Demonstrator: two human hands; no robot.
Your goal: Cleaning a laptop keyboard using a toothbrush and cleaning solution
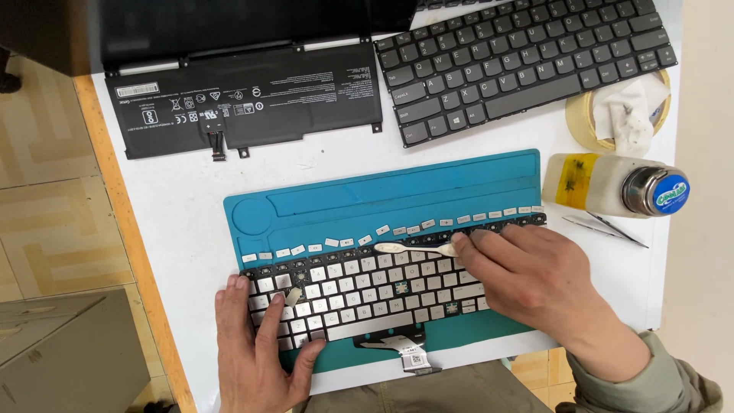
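White table [183, 206] bears blue mat [306, 206]; left hand [256, 352] flat on silver keyboard [367, 294], right hand [527, 275] pinching spudger [413, 248].

This looks like a small electronics repair bench, the sort kept for laptop work. A blue silicone repair mat [306, 206] with moulded trays lies on a white tabletop [183, 229], and on it sits a silver laptop keyboard [367, 294] stripped of its top row, the loose keycaps [382, 233] lined up above it. Spare parts lie around: a flat black laptop battery [245, 103] and a second, dark grey keyboard [527, 65]. A solvent dispenser bottle [612, 183], tweezers [604, 228] and a roll of tape [589, 122] (stuffed with a stained wipe) complete the kit.
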